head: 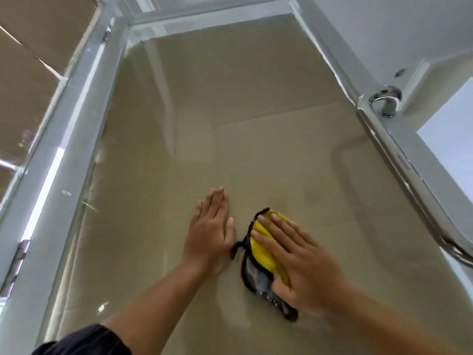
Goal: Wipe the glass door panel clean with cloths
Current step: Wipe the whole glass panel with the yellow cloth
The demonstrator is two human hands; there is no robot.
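– Dark sleeve (84, 339) at the bottom edge, 2 bare forearms reaching up the door. What are the hands doing?

– Right hand (302, 262), fingers straight and spread, presses a yellow cloth (261, 249) with black edging flat against the glass door panel (230, 111), low on the pane. Left hand (210, 231), open and flat, braces on bare glass just left of the cloth. Its thumb is close to the edging; whether they touch, cannot tell.

– Only 1 cloth?

– 1 in view. Its long axis runs up the pane, roughly in line with the right forearm.

– Where does the next stroke go?

– Likely upward: most of the pane lies above both hands, toward the top rail (210, 21). Only the right hand is on the cloth. Chrome handle (399, 162) stands well to its right, side frame (64, 149) well left of the left hand.
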